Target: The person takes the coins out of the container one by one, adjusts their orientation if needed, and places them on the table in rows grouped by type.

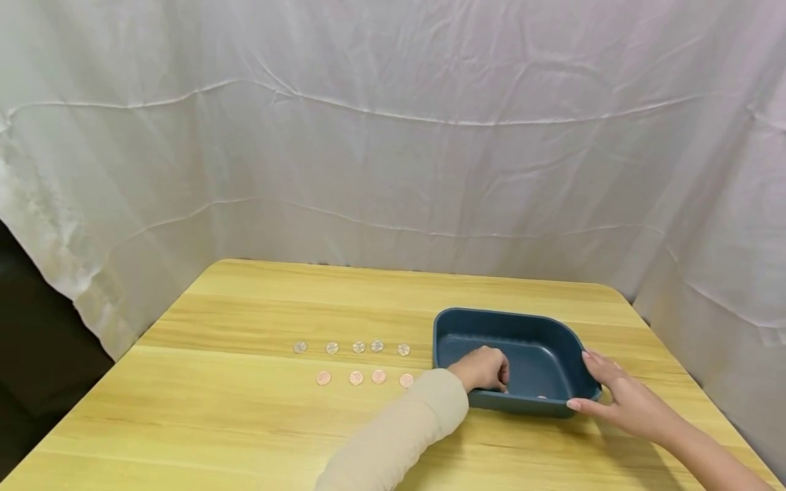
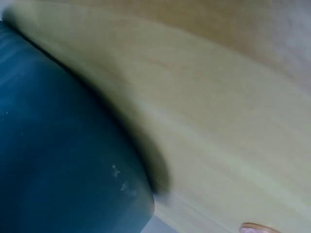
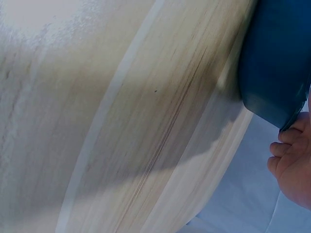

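A dark blue plastic bin [image 1: 528, 326] sits on the wooden table. My right hand [image 1: 632, 402] grips its right end, the thumb at the near corner and the fingers at the rim; the right wrist view shows this hand [image 3: 296, 167] beside the bin's wall [image 3: 272, 73]. Inside the bin, over the near wall, my left hand [image 1: 485, 368] reaches down with bent fingers. Its fingertips are mostly hidden, and I cannot tell whether they hold anything. A small coin [image 1: 542, 397] shows partly behind the near rim. The left wrist view shows the bin's outer wall [image 2: 73, 141].
Left of the bin, several silver coins [image 1: 332, 348] lie in a row, with several copper coins [image 1: 356, 378] in a second row nearer me. One copper coin [image 2: 257, 228] edges into the left wrist view. White curtains [image 1: 430, 164] hang around the table [image 1: 202, 409].
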### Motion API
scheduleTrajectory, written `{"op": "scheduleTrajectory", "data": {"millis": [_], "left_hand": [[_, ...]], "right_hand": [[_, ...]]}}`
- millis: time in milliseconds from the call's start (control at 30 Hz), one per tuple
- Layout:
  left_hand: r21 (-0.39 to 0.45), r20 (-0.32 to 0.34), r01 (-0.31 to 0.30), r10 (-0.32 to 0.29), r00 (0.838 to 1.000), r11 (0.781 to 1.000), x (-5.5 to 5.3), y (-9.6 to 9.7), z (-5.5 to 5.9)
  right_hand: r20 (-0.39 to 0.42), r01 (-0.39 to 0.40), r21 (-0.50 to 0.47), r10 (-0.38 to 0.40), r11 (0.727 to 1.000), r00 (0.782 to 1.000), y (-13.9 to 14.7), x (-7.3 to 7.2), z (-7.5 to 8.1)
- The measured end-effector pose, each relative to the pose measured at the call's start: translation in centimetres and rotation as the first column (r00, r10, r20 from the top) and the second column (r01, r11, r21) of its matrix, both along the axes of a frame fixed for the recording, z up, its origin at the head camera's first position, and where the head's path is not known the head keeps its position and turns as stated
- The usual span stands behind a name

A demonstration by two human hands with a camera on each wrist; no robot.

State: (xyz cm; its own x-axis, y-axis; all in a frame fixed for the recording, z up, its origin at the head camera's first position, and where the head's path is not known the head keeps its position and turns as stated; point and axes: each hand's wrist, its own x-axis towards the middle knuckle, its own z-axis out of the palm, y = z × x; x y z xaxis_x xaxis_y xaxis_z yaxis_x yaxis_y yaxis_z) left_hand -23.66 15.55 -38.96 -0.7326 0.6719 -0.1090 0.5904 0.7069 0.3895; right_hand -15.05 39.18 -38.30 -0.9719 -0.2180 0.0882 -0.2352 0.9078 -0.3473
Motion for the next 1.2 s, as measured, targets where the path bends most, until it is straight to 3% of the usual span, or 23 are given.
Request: {"op": "scheduleTrajectory", "data": {"millis": [333,633,933,1200], "left_hand": [[-0.031,-0.015,0.006,-0.006,1.0,1.0,-0.1,0.0,-0.2],[-0.033,0.018,0.086,-0.086,0.996,0.996,0.4,0.5,0.0],[-0.108,-0.031,0.093,-0.097,0.995,0.99,0.7,2.3,0.3],[-0.122,-0.054,0.097,-0.104,0.993,0.988,0.6,3.3,0.2]], "right_hand": [[-0.014,0.003,-0.006,-0.003,1.0,1.0,-0.2,0.0,0.1],[-0.019,0.005,-0.006,-0.005,1.0,1.0,-0.2,0.0,0.0],[-0.004,0.002,-0.001,-0.002,1.0,1.0,-0.2,0.0,0.1],[-0.013,-0.002,-0.022,0.002,1.0,1.0,-0.2,0.0,0.2]]}}
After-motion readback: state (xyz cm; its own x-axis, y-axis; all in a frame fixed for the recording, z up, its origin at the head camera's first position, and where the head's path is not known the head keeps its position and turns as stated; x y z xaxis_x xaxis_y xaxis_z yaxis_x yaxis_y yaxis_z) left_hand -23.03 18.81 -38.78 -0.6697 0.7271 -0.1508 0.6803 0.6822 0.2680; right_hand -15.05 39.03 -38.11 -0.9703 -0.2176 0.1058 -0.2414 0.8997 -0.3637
